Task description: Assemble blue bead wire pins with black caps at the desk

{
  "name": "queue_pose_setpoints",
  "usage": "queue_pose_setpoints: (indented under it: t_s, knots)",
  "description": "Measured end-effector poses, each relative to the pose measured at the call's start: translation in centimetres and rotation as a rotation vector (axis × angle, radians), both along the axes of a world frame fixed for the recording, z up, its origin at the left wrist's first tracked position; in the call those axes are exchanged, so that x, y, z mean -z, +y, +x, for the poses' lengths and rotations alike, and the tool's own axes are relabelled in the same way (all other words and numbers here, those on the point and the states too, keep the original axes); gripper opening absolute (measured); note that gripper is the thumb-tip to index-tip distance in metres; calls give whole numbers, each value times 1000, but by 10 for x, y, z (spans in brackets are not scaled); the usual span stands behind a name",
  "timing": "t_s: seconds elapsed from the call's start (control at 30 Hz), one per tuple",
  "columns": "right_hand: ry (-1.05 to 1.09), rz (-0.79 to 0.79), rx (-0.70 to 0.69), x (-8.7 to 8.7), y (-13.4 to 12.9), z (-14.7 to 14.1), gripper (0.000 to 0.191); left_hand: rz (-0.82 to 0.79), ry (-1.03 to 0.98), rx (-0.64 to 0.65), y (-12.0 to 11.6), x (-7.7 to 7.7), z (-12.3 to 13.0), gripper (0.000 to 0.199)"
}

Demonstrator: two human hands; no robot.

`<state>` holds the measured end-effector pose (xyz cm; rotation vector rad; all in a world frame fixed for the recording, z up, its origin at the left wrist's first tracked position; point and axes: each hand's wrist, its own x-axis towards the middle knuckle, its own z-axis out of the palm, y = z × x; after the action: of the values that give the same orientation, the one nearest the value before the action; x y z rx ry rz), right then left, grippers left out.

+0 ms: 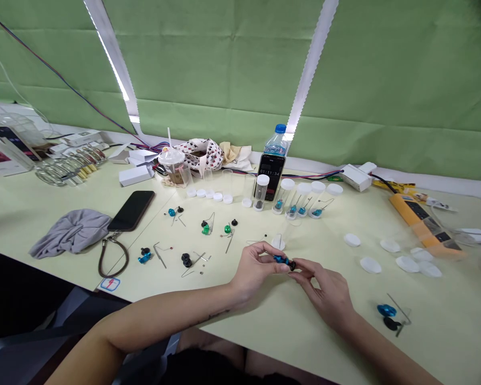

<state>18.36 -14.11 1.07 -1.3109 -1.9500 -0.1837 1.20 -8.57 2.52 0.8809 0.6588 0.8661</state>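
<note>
Above the middle of the table, my left hand (pixel 260 270) pinches a small shiny blue metal part (pixel 281 259) between thumb and fingers. My right hand (pixel 324 291) grips a small black round piece (pixel 292 265) that meets the blue part's right end. Whether the two are joined, I cannot tell. Just behind my fingers stands a clear tube with a white base (pixel 278 243). Toward the right front lie another blue part (pixel 386 310), a black disc-like piece (pixel 392 323) and a bent metal wire (pixel 403 315).
Several capped clear tubes (pixel 262 193) stand before a phone timer (pixel 269 174) and a bottle (pixel 276 141). Loose white caps (pixel 406 264) lie right. Left are small parts with hex keys (pixel 160 255), a dark phone (pixel 132 210) and grey cloth (pixel 72 232). A yellow-black device (pixel 425 224) lies far right.
</note>
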Motion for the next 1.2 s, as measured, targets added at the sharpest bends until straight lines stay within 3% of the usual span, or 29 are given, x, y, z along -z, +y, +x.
queue_pose_setpoints:
  t_s: [0.23,0.93,1.2]
  knots:
    - [-8,40,-4,0,0,-1,16,7,-6,23,0,5,1,31]
    - [27,4,-37,-6,1,-2,17,21,7,32,0,5,1,32]
    - [-1,7,-14,-2,2,0,21,41,-16,26,1,3,-1,31]
